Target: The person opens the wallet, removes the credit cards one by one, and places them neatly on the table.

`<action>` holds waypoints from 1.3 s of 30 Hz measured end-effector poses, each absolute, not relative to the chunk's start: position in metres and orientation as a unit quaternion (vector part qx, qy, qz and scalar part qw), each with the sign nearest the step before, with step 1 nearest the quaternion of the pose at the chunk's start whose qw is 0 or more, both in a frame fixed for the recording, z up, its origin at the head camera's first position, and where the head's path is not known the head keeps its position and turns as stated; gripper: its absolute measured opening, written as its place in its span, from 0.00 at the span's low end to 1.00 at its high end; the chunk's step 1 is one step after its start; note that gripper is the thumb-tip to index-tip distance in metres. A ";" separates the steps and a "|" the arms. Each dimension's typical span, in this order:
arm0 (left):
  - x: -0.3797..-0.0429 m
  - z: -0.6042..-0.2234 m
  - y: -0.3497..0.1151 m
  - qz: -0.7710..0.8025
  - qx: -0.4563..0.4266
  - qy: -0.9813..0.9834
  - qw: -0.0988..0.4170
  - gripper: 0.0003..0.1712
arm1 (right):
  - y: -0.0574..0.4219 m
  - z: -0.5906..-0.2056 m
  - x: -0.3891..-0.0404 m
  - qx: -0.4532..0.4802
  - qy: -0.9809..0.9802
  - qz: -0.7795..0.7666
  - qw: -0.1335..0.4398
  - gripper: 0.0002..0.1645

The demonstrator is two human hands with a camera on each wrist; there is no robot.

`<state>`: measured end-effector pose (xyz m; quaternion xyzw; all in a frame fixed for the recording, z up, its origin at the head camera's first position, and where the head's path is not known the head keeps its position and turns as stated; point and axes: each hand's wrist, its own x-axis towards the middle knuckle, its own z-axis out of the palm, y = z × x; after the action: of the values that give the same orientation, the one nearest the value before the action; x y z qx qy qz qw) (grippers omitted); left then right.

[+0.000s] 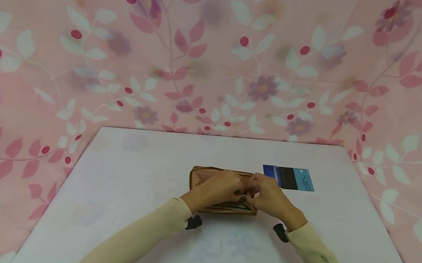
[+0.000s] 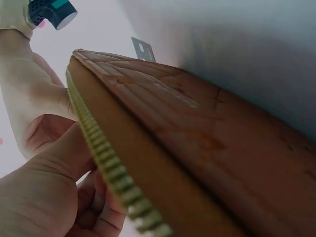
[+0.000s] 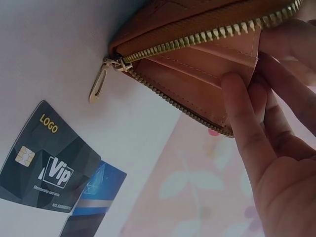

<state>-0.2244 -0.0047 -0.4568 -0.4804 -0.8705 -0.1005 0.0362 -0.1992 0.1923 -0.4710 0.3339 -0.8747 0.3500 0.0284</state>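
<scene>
An unzipped brown wallet (image 1: 199, 172) with a gold zipper lies on the white table, its pleated inside facing up. Both hands meet over its middle. My left hand (image 1: 220, 186) reaches in with curled fingers and grips an inner part of the wallet; its fingertips are partly hidden. From the other side my right hand (image 1: 268, 197) pinches the edge of an inner pocket panel (image 3: 197, 66) between thumb and fingers. In the left wrist view the wallet's outer cover (image 2: 197, 128) hides much of the inside. The zipper pull (image 3: 98, 84) hangs at one corner.
Several cards lie side by side just behind and right of the wallet: a dark blue card (image 1: 269, 171), a black card (image 1: 288, 178) and a light blue card (image 1: 304, 179). Pink floral cloth (image 1: 206, 57) surrounds the white table (image 1: 139, 166) at the back and sides.
</scene>
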 end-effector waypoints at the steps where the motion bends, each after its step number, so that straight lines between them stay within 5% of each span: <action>1: -0.225 -0.457 -0.005 -0.101 -0.482 -0.870 0.034 0.15 | 0.191 -0.471 -0.199 0.333 -0.875 0.349 0.030 0.13; 8: -0.228 -0.456 -0.011 -0.133 -0.489 -0.862 0.011 0.06 | 0.190 -0.472 -0.200 0.325 -0.881 0.344 0.021 0.14; 17: -0.234 -0.458 -0.019 -0.190 -0.468 -0.862 -0.037 0.09 | 0.195 -0.471 -0.199 0.322 -0.891 0.319 0.025 0.08; 39: -0.222 -0.456 0.001 -0.113 -0.463 -0.879 0.014 0.15 | 0.189 -0.471 -0.200 0.326 -0.886 0.328 0.013 0.07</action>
<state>-0.2221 0.0009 -0.4561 -0.4631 -0.8789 -0.1131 0.0138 -0.1998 0.1894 -0.4707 0.3265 -0.8864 0.3280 0.0135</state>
